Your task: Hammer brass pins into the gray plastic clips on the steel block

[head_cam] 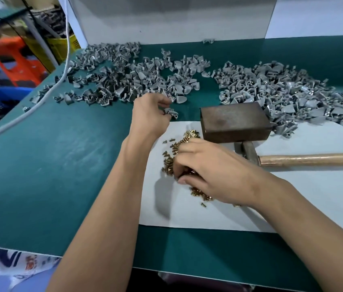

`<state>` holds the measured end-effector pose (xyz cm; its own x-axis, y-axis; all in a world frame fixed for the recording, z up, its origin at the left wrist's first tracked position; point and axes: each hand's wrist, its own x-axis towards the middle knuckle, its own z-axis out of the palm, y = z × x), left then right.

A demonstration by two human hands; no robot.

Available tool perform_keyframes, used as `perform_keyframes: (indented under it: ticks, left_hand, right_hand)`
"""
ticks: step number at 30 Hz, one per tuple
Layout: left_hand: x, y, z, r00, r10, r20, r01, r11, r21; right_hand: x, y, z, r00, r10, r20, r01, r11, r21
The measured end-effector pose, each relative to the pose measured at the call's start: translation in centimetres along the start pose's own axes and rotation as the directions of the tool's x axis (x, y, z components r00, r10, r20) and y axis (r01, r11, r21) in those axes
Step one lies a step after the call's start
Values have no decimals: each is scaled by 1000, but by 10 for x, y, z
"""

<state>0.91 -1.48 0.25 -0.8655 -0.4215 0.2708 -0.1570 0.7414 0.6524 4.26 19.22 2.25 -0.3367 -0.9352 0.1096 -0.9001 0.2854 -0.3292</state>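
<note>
**Fingers (167, 110) pinching one clip, pins under the other hand**

Left hand (149, 114) pinching small gray plastic clip (171, 112), light, stiff; best held by its body. Right hand (208, 171) curled over loose brass pins (187, 140), tiny, slippery. Rusty steel block (235, 121) at two o'clock.

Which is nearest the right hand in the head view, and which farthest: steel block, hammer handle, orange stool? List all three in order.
From the right hand:
1. Steel block, just beyond the hand, on the white sheet's far edge.
2. Hammer handle, lying out to the right on the sheet.
3. Orange stool, far off to the left, beyond the table.
</note>
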Motion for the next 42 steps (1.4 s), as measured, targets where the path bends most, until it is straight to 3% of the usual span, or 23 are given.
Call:
perform_keyframes:
  ticks: [6,9,16,20,23,26,28,34,42]
  left_hand:
    - [-2,2,-2,1000,-8,20,8,1000,-12]
    - [-1,2,-1,999,-39,17,39,999,-30]
    - [-1,1,3,998,-68,-14,66,994,-84]
    - [-1,5,3,992,-77,-103,59,984,-166]
    - [-5,15,5,993,-101,-56,66,895,-440]
    - [-11,32,9,991,-97,93,134,685,-716]
    - [-15,41,10,981,-61,183,185,557,-810]
    - [-25,54,13,947,103,303,230,441,-868]
    - [-32,62,20,920,165,355,267,401,-876]
  right_hand:
    - [-6,4,-4,998,62,-33,-63,997,-38]
    - [-7,8,-5,990,108,-87,-106,994,32]
    - [-10,16,-6,947,130,-293,-89,985,149]
    - [-11,22,-9,901,125,-415,-61,985,164]
    - [-13,28,-15,839,158,-521,-80,982,169]
    - [-18,35,-21,776,212,-593,-123,974,188]
    - [-20,38,-24,726,251,-641,-150,966,209]
    - [-19,39,-26,549,364,-753,-186,931,314]
    - [-18,47,-24,509,384,-770,-239,923,303]
